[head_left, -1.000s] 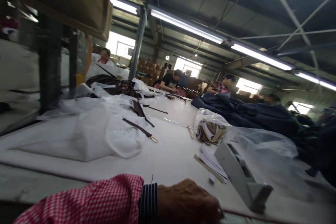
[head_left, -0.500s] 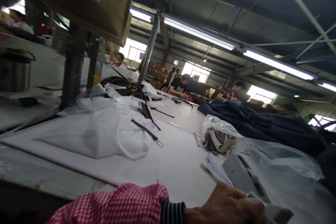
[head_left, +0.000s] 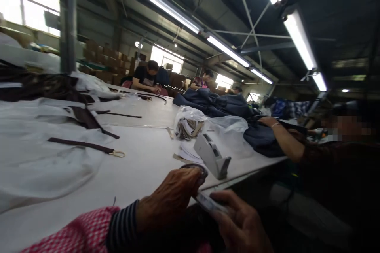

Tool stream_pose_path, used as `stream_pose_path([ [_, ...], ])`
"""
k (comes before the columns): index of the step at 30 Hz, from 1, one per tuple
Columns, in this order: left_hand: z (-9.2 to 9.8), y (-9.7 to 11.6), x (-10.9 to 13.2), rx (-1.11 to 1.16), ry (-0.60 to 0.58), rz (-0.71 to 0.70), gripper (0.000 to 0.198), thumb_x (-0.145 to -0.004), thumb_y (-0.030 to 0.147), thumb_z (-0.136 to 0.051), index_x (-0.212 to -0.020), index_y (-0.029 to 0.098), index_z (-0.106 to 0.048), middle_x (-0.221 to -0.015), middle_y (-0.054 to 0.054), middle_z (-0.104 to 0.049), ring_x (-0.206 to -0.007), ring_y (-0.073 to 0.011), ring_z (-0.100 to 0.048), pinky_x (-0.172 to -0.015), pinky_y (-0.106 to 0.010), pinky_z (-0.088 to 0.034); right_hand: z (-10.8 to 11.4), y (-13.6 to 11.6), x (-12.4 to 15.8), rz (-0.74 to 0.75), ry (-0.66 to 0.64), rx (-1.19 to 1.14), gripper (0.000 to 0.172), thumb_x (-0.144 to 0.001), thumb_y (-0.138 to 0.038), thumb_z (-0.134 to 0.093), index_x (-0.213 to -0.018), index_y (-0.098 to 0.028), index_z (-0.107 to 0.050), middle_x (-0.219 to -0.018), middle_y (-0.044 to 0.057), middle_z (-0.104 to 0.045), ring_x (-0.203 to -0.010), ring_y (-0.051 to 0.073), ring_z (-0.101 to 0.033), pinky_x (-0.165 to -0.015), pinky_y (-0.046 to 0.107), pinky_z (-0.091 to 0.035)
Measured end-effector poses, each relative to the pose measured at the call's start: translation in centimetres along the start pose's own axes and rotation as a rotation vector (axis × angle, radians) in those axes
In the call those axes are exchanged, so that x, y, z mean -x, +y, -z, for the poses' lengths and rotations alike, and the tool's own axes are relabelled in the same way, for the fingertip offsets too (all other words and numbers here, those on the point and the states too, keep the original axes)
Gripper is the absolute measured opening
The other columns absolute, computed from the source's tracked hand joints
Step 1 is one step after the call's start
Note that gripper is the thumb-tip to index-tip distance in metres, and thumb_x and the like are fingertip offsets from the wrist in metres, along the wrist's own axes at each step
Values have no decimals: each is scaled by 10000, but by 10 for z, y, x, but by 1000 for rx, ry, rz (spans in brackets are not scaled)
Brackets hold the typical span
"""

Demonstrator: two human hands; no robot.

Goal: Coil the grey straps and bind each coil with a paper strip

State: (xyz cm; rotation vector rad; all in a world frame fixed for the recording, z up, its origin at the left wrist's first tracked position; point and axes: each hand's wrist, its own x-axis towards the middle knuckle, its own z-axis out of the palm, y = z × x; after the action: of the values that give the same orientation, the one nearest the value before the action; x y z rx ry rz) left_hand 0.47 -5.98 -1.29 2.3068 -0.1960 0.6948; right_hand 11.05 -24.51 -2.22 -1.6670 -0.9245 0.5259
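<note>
My left hand [head_left: 170,199], in a red-checked sleeve with a striped cuff, is curled shut around a dark round ring [head_left: 196,167] that looks like a tape roll, just over the white table's near edge. My right hand [head_left: 242,225] comes in from the lower right. Its thumb and fingers pinch a shiny flat strip [head_left: 208,203] that runs from the ring. A grey tape dispenser [head_left: 212,156] stands on the table just beyond both hands, touching neither.
On the white table [head_left: 142,166] lie white fabric with brown straps [head_left: 83,145], a clear bag of strips [head_left: 189,124], papers and dark blue garments [head_left: 215,102]. A co-worker's forearm [head_left: 282,138] rests on the table at the right. Other people [head_left: 147,77] sit at the far end.
The view has swung right. My left hand has lifted from the table's edge and closed on the ring by the dispenser. My right hand has come into view, pinching the strip.
</note>
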Motion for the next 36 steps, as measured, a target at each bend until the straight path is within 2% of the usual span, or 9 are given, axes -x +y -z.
stream_pose_path([
  [6, -15, 25, 24, 363, -214, 283, 422, -1035, 533, -393, -832, 191, -533, -747, 5, -521, -655, -144, -418, -616, -267, -331, 39, -22, -47, 217, 153, 193, 343, -875, -491, -703, -870, -149, -670, -562, -59, -417, -518, 85, -330, -484, 223, -258],
  [10, -9, 46, 3, 804, -54, 476, 532, -987, 621, -448, -690, 181, -473, -569, 30, -423, -532, -109, -333, -502, -246, -243, 0, -2, -54, 385, 334, 75, 374, -1014, -503, -489, -1128, -199, -675, -894, 38, -656, -821, 177, -605, -739, 278, -494],
  [13, 1, 52, -19, 955, 101, 530, 508, -961, 594, -523, -699, 159, -535, -531, 34, -417, -500, -93, -328, -484, -220, -253, -44, 23, -35, 341, 381, 4, 455, -1014, -569, -461, -1267, -234, -636, -1197, 98, -661, -1104, 254, -611, -947, 359, -506],
  [16, 8, 49, -37, 1078, 230, 557, 384, -939, 499, -587, -876, 123, -637, -602, 23, -481, -510, -93, -404, -498, -202, -338, -74, 46, -14, 159, 381, 3, 550, -978, -643, -489, -1290, -211, -624, -1029, 115, -677, -936, 251, -640, -870, 371, -535],
  [18, 8, 40, -44, 1104, 287, 548, 325, -934, 424, -600, -992, 107, -645, -720, -15, -568, -576, -112, -508, -572, -221, -440, -78, 49, -4, 69, 202, -16, 597, -976, -677, -456, -1239, -172, -635, -764, 63, -642, -681, 198, -606, -702, 334, -534],
  [22, -2, 14, -34, 712, 267, 355, 273, -970, 420, -561, -1058, 168, -617, -926, -71, -657, -832, -202, -638, -795, -315, -506, -46, 21, 10, -2, -234, -201, 597, -949, -693, -483, -1100, -129, -611, -572, 11, -600, -428, 128, -508, -435, 234, -375],
  [27, -10, -2, 5, 94, 39, 32, 255, -966, 440, -553, -851, 215, -590, -844, -34, -608, -742, -187, -520, -736, -294, -432, 11, -34, 14, -30, -146, -193, 514, -819, -468, -787, -1178, -167, -575, -678, -31, -609, -508, 75, -460, -487, 185, -338],
  [32, -4, 19, 22, 365, -163, 203, 359, -1014, 511, -463, -902, 203, -608, -783, -8, -592, -667, -151, -471, -619, -244, -385, 38, -49, -27, 226, 24, 127, 327, -797, -401, -820, -997, -172, -702, -673, -36, -561, -606, 99, -478, -571, 215, -383],
  [36, 3, 40, 10, 766, -46, 466, 491, -999, 584, -471, -756, 164, -549, -586, 23, -481, -529, -107, -382, -506, -223, -288, 11, -30, -46, 493, 189, 271, 260, -978, -396, -592, -1118, -214, -713, -1026, 58, -694, -959, 200, -633, -868, 313, -508],
])
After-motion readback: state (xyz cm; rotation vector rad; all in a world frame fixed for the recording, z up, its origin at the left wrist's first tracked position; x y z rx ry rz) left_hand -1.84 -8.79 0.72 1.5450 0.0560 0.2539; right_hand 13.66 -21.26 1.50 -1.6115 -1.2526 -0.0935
